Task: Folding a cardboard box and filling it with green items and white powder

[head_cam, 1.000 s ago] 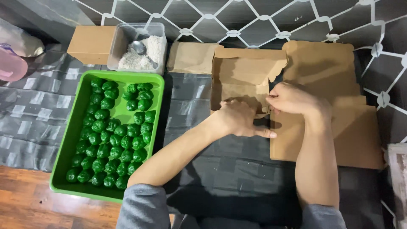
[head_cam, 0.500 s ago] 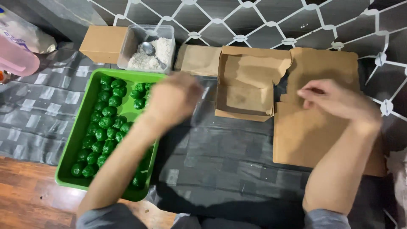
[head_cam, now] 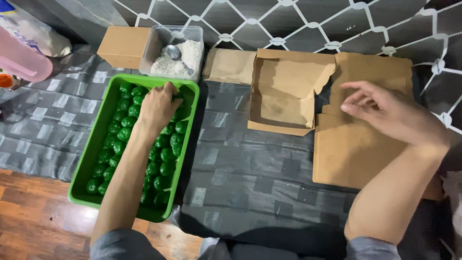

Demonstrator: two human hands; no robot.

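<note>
My left hand (head_cam: 158, 107) reaches into the far end of a green tray (head_cam: 89, 156) packed with several small green balls (head_cam: 163, 155), its fingers curled down among them; whether it grips one is hidden. My right hand (head_cam: 385, 111) hovers with loose, spread fingers over a stack of flat brown cardboard sheets (head_cam: 356, 144) and holds nothing. Between the two hands an open brown cardboard box (head_cam: 284, 91) lies on the dark checked cloth (head_cam: 250, 168), and nothing is inside it.
A clear plastic tub (head_cam: 173, 53) of white powder with a metal spoon stands behind the tray, next to a closed brown box (head_cam: 122, 45). A pink container (head_cam: 21, 60) and a white bag sit at far left. Wooden floor shows bottom left.
My left hand left the cardboard box and swung left into the green tray. My right hand drew back to the right, over the flat sheets. The box now stands open.
</note>
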